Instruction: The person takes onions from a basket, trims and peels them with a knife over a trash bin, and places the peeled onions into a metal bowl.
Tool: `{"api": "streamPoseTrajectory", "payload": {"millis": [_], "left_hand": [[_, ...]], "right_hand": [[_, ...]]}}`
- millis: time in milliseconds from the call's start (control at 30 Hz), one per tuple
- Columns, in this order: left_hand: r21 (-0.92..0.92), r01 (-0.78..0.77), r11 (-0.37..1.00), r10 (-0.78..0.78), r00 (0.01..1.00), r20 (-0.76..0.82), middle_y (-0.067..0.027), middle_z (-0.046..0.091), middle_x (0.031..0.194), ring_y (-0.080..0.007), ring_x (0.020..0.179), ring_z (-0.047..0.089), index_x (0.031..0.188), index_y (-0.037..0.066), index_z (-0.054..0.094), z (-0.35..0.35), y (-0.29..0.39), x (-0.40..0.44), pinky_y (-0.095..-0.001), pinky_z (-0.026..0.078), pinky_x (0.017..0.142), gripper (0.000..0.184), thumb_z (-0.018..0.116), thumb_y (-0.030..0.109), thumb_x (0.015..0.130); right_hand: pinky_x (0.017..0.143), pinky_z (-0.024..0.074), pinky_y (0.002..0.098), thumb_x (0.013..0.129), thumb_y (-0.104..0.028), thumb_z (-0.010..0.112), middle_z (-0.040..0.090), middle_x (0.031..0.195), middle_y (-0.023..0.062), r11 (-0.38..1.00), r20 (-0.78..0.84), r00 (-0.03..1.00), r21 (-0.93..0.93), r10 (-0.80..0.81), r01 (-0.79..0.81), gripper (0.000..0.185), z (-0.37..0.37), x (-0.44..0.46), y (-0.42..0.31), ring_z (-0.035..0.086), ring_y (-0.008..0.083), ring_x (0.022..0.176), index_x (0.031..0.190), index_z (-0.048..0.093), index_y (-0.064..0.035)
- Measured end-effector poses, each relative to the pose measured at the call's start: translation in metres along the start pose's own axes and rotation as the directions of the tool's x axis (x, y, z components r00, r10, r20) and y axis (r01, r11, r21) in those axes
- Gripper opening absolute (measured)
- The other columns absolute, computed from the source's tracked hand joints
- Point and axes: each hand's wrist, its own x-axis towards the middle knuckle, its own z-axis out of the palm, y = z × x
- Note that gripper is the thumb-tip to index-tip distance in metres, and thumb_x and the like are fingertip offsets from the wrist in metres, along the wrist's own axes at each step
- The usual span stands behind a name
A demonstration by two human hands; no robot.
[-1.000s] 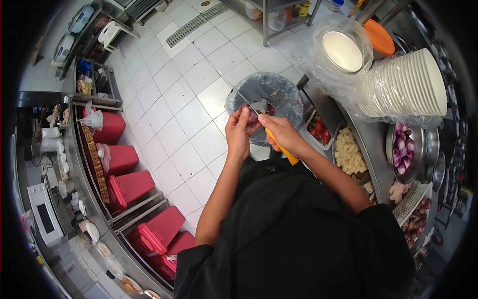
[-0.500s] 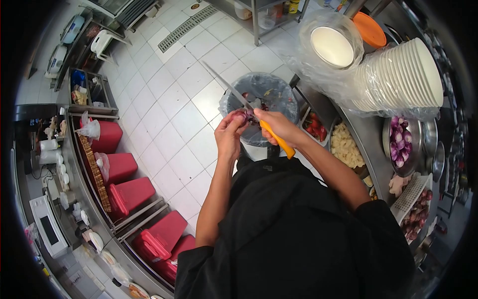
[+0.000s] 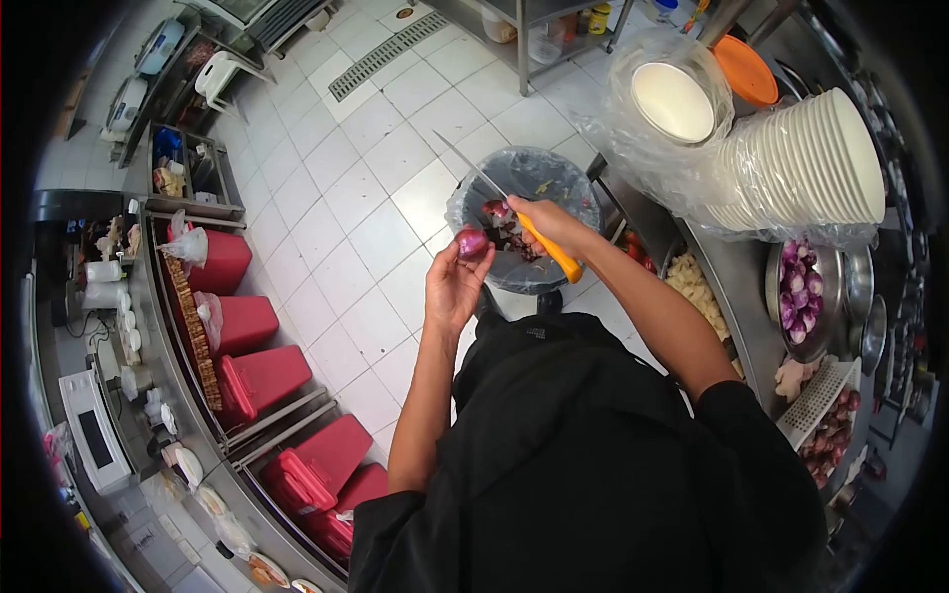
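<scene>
My left hand [image 3: 455, 285] holds a red onion [image 3: 471, 243] between thumb and fingers, its purple side facing up. In my right hand [image 3: 556, 229] is a knife with a yellow handle [image 3: 560, 259], and its long thin blade [image 3: 469, 164] points up and to the left, apart from the onion. Both hands are over the near side of a bin [image 3: 573, 194] lined with a clear plastic bag. Purple onion skins [image 3: 506, 237] and scraps lie inside it.
On the right-hand counter stand stacked white tubs [image 3: 806, 158] in plastic, a metal bowl of peeled purple onions [image 3: 799, 287] and a white basket of unpeeled onions [image 3: 832, 430]. Pale chopped pieces [image 3: 696, 295] sit nearer me. Red bins [image 3: 259, 385] line the left counter.
My left hand has turned palm-up and dropped slightly, showing the onion more. The knife in my right hand has moved away from the onion. The view has shifted slightly.
</scene>
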Motion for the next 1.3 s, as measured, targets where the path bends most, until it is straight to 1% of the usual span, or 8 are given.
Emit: {"api": "streamPoseTrajectory", "payload": {"millis": [67, 133, 167, 333, 767, 867, 933, 1300], "left_hand": [[0.003, -0.024, 1.000, 0.024, 0.998, -0.057, -0.0217, 0.055, 0.116, -0.0347, 0.107, 0.056, 0.117, -0.008, 0.047, -0.002, 0.000, -0.002, -0.0382, 0.048, 0.097, 0.037, 0.052, 0.018, 0.092], [-0.001, -0.012, 1.000, 0.012, 0.999, -0.039, -0.0220, 0.055, 0.116, -0.0347, 0.107, 0.056, 0.117, -0.008, 0.046, 0.000, 0.002, -0.003, -0.0376, 0.049, 0.096, 0.037, 0.052, 0.018, 0.092], [-0.004, 0.003, 1.000, -0.003, 1.000, -0.022, -0.0224, 0.055, 0.115, -0.0347, 0.107, 0.056, 0.116, -0.009, 0.046, 0.000, 0.003, -0.004, -0.0370, 0.049, 0.095, 0.036, 0.052, 0.018, 0.092], [0.003, -0.024, 1.000, 0.024, 0.997, -0.068, -0.0223, 0.056, 0.113, -0.0341, 0.104, 0.057, 0.115, -0.009, 0.048, 0.002, 0.001, -0.004, -0.0354, 0.050, 0.093, 0.036, 0.053, 0.019, 0.092], [0.038, -0.044, 0.998, 0.050, 0.985, -0.164, -0.0223, 0.056, 0.108, -0.0319, 0.102, 0.058, 0.115, -0.009, 0.046, 0.018, -0.003, -0.007, -0.0333, 0.052, 0.091, 0.041, 0.053, 0.026, 0.094], [0.037, -0.036, 0.999, 0.043, 0.982, -0.185, -0.0198, 0.056, 0.109, -0.0281, 0.101, 0.058, 0.115, -0.008, 0.047, 0.022, -0.002, -0.009, -0.0331, 0.052, 0.091, 0.040, 0.051, 0.027, 0.096], [0.018, -0.054, 0.998, 0.057, 0.975, -0.217, -0.0171, 0.058, 0.108, -0.0255, 0.099, 0.058, 0.113, -0.006, 0.050, 0.020, -0.004, -0.007, -0.0336, 0.052, 0.089, 0.038, 0.050, 0.029, 0.096], [0.135, -0.079, 0.988, 0.093, 0.991, -0.097, -0.0078, 0.062, 0.107, -0.0176, 0.099, 0.058, 0.113, 0.001, 0.056, 0.039, -0.010, -0.005, -0.0329, 0.047, 0.089, 0.029, 0.047, 0.025, 0.098]], "right_hand": [[0.042, 0.0347, 0.0232, 0.095, -0.048, 0.044, 0.046, 0.061, 0.0012, 1.000, 0.014, 1.000, -0.010, 0.005, -0.005, 0.041, -0.001, 0.013, 0.005, 0.041, 0.0079, 0.047, 0.082, 0.050, -0.0087], [0.042, 0.0375, 0.0277, 0.092, -0.049, 0.046, 0.047, 0.063, 0.0040, 1.000, 0.050, 0.998, -0.006, -0.029, 0.029, 0.049, -0.003, 0.020, 0.008, 0.044, 0.0109, 0.048, 0.115, 0.052, -0.0060], [0.042, 0.0375, 0.0277, 0.092, -0.049, 0.046, 0.047, 0.063, 0.0040, 1.000, 0.053, 0.998, -0.007, -0.026, 0.027, 0.049, -0.002, 0.022, 0.012, 0.044, 0.0109, 0.048, 0.115, 0.052, -0.0060], [0.044, 0.0386, 0.0232, 0.096, -0.039, 0.045, 0.050, 0.081, 0.0023, 0.973, -0.053, 0.983, -0.158, -0.177, 0.166, 0.061, -0.002, 0.020, 0.018, 0.045, 0.0079, 0.055, 0.146, 0.027, -0.0090], [0.049, 0.0446, 0.0305, 0.091, -0.044, 0.049, 0.058, 0.073, 0.0104, 0.917, -0.112, 0.970, -0.365, -0.218, 0.164, 0.069, 0.006, -0.012, 0.006, 0.055, 0.0161, 0.056, 0.140, 0.034, 0.0017], [0.047, 0.0412, 0.0270, 0.092, -0.042, 0.050, 0.049, 0.060, 0.0047, 0.840, -0.077, 0.897, -0.392, -0.435, 0.374, 0.065, 0.021, -0.046, 0.008, 0.050, 0.0102, 0.055, 0.141, 0.035, -0.0020], [0.073, 0.0464, 0.0324, 0.090, -0.045, 0.051, 0.062, 0.078, 0.0176, 0.742, 0.023, 0.848, -0.472, -0.530, 0.477, 0.069, 0.029, -0.072, 0.003, 0.063, 0.0243, 0.080, 0.136, 0.038, 0.0046], [0.062, 0.0451, 0.0342, 0.091, -0.042, 0.049, 0.057, 0.065, 0.0170, 0.718, 0.053, 0.814, -0.440, -0.579, 0.539, 0.067, 0.041, -0.080, 0.008, 0.060, 0.0237, 0.063, 0.138, 0.035, 0.0039]]}}
